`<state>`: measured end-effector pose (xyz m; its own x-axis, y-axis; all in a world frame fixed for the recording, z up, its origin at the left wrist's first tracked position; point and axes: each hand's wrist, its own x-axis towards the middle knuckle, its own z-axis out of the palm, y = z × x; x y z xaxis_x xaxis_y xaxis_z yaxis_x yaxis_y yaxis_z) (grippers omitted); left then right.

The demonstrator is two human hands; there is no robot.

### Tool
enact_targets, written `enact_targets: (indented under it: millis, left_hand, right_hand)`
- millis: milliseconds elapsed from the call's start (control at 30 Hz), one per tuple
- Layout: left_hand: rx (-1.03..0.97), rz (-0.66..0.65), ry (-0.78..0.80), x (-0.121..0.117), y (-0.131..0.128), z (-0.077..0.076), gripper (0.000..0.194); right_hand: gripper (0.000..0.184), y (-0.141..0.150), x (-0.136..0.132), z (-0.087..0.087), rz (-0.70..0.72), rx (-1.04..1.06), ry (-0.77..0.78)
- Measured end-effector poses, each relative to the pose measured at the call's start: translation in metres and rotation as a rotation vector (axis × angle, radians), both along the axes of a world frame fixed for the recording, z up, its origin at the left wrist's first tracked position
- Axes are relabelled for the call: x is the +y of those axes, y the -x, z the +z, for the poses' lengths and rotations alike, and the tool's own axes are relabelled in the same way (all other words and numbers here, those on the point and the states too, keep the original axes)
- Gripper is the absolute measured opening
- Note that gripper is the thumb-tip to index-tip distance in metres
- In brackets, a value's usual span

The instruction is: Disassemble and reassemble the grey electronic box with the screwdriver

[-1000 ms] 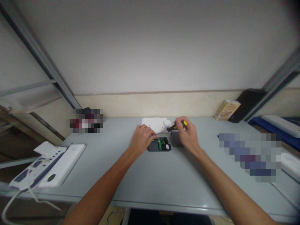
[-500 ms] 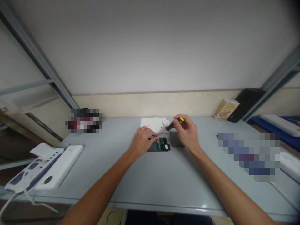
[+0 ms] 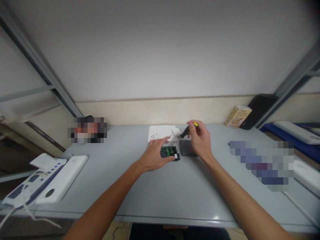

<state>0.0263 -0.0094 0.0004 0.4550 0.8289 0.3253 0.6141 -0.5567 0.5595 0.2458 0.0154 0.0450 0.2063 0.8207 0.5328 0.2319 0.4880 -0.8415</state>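
A flat black device with a green circuit board (image 3: 169, 151) lies on the table in front of me. My left hand (image 3: 155, 154) spans it, the thumb along its near edge and the fingers at its far side, gripping it. In my right hand (image 3: 200, 139) is a screwdriver (image 3: 185, 131) with a black and yellow handle, its shaft slanting down left to the board's far edge. The exact contact of the tip is too small to make out. Beside the device, partly behind my right hand, sits a dark grey box-like piece (image 3: 187, 148).
Behind the device lies a white sheet (image 3: 160, 130) bearing several small dark specks and a crumpled white lump (image 3: 176, 132). A power strip (image 3: 37, 178) and white flat unit (image 3: 63, 180) stand at left. A yellow carton (image 3: 238, 116) leans at back right; blurred items flank the table.
My left hand has spread from a pinch near the screwdriver tip to a grip across the device. The screwdriver stays in my right hand, its tip still at the board, its handle slightly raised.
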Motion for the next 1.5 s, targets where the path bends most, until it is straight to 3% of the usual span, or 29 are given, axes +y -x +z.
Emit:
enact_targets:
  millis: [267,700,933,1500]
  left_hand:
    - [-0.023,-0.028,0.041,0.0011,-0.0025,-0.0058,0.089]
    - [-0.039,-0.027,0.051,0.0001,-0.0051,-0.0047,0.079]
    - [-0.050,-0.052,0.044,-0.0001,-0.0050,-0.0037,0.061]
    - [-0.073,-0.085,0.042,0.0007,-0.0035,-0.0021,0.055]
  right_hand:
    - [0.036,0.0032,0.0000,-0.0043,-0.019,0.038,0.020]
    - [0.030,0.0026,-0.0025,-0.0086,-0.025,-0.091,-0.011]
    - [0.025,0.0028,-0.0048,-0.0054,-0.010,-0.150,-0.039]
    - [0.020,0.0040,-0.0056,-0.0060,0.035,-0.182,-0.066]
